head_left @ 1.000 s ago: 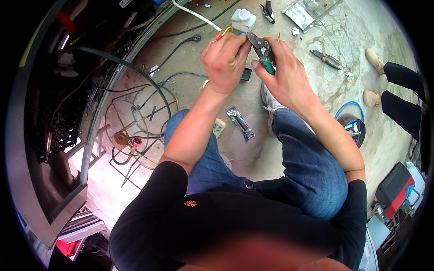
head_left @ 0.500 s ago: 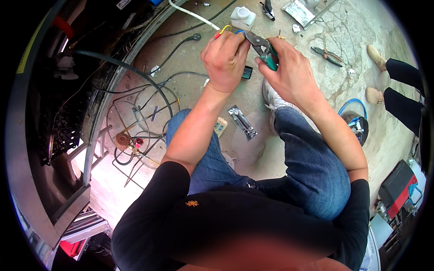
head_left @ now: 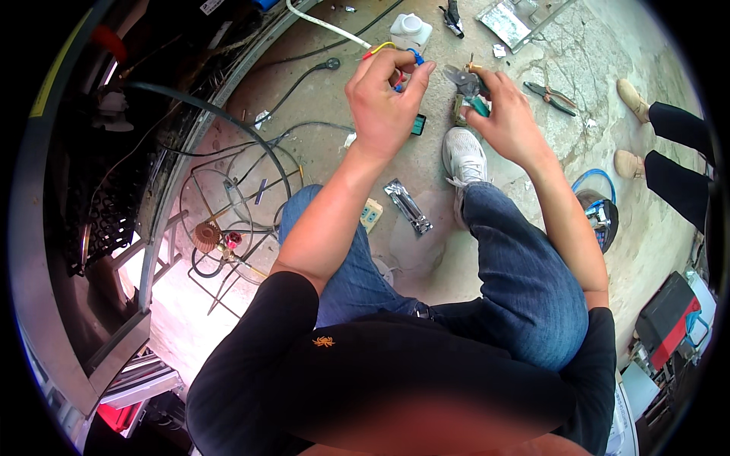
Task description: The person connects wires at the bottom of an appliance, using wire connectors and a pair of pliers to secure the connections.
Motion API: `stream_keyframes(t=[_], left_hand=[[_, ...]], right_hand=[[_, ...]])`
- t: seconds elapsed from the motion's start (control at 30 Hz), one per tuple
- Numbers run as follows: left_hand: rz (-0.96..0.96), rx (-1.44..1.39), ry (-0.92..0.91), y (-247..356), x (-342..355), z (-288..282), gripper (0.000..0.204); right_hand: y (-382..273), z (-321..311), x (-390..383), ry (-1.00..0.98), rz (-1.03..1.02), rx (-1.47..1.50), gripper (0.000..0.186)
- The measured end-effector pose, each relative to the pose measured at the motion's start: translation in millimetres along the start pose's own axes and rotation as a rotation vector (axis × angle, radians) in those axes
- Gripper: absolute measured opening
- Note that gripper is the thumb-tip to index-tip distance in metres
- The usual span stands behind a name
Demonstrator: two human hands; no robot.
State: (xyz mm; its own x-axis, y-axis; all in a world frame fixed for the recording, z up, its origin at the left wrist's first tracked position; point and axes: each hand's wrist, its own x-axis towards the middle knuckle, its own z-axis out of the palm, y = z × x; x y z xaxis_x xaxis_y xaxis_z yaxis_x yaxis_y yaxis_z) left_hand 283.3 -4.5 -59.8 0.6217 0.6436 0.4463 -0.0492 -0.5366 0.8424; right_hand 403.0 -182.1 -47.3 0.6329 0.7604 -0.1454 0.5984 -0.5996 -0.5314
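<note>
My left hand (head_left: 380, 102) is closed on the coloured wires (head_left: 380, 49) at the end of a white cable (head_left: 327, 25). A yellow wire with a red tip and a blue one with a blue terminal (head_left: 419, 58) show above its fingers, and smaller red and blue ends show under them. Wrapped in my right hand (head_left: 503, 114) are pliers (head_left: 465, 82) with dark metal jaws and green handles. Their jaws stand apart from the wires, pointing up and left. Part of the handles is hidden by my fingers.
A white plastic bottle (head_left: 411, 32) stands beyond my hands. Other pliers (head_left: 551, 97) lie on the concrete floor at right, near another person's shoes (head_left: 631, 99). Below my hands are a foil packet (head_left: 408, 207) and a socket strip (head_left: 370, 215). Black cables and a wire stand (head_left: 228, 220) lie left.
The pliers have come off the wires, and my right hand has moved slightly right and down with them. My left hand still holds the wires, and the blue terminal now shows.
</note>
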Motion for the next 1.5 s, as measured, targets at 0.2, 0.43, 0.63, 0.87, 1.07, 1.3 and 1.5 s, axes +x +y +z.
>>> stream_keyframes(t=[0.2,0.43,0.63,0.87,1.07,1.3,1.5], left_hand=[[-0.19,-0.131,-0.06,2,0,-4,0.014],[-0.236,-0.213,-0.095,-5,-1,-15,0.018],[-0.196,-0.108,-0.152,5,5,-21,0.024],[-0.432,-0.333,-0.285,18,11,-49,0.031],[-0.45,-0.313,-0.355,18,13,-79,0.028],[-0.444,-0.111,-0.401,23,5,-120,0.04],[-0.388,-0.02,-0.351,26,-7,-151,0.031]], right_hand=[[89,33,4,-0.085,0.181,-0.223,0.06],[203,57,-40,-0.428,0.591,-0.541,0.077],[117,31,12,-0.095,0.013,0.045,0.055],[-87,-23,35,-0.054,-0.434,0.439,0.043],[-111,-10,38,-0.048,-0.54,0.393,0.044],[-131,2,43,-0.079,-0.606,0.336,0.035],[-150,19,54,-0.06,-0.712,0.274,0.043]])
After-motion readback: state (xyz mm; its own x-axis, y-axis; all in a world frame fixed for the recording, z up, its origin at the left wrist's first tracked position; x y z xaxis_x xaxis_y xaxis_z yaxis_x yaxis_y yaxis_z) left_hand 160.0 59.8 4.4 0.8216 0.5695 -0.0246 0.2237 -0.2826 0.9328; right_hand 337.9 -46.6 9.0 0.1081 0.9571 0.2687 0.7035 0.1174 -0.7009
